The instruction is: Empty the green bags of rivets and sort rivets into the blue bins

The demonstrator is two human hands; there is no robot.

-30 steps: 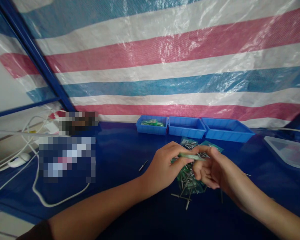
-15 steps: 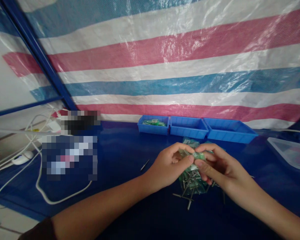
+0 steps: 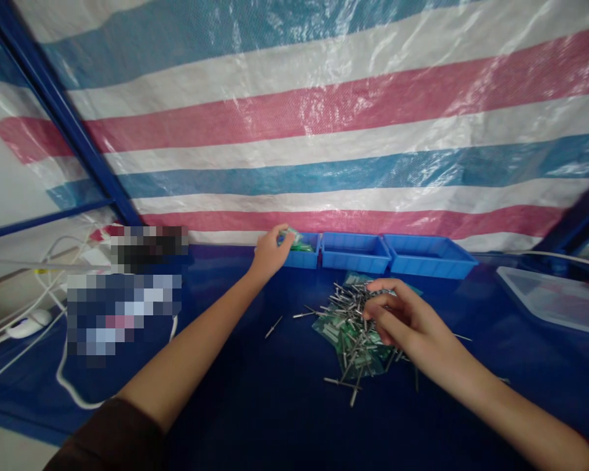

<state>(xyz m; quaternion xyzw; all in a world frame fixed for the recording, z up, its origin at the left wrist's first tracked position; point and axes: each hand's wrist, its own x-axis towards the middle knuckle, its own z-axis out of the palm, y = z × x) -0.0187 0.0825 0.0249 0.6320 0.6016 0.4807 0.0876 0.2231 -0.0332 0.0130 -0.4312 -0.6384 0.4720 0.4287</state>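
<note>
My left hand [image 3: 273, 254] reaches over the leftmost blue bin [image 3: 302, 261], its fingers closed on a small clear-green plastic bag [image 3: 291, 233] at the bin's top. More green bags [image 3: 302, 247] lie inside that bin. My right hand [image 3: 402, 314] hovers at the right side of a loose heap of metal pop rivets [image 3: 353, 301]. Its fingers are curled but apart, with no object visibly held. Under and among the rivets lie several flat green plastic bags [image 3: 330, 328]. Some rivets are partly hidden behind the right fingers.
Two more blue bins, a middle bin [image 3: 356, 261] and a right bin [image 3: 429, 265], continue the row along the striped sheet [image 3: 324, 157]. A single rivet [image 3: 273, 326] lies left of the heap. A clear plastic lid or tray [image 3: 550, 304] is at right; white cables [image 3: 63, 379] run at left.
My hands have parted. The left has carried the small bag from above the heap to the leftmost bin, while the right has lowered beside the rivets, uncovering more of them.
</note>
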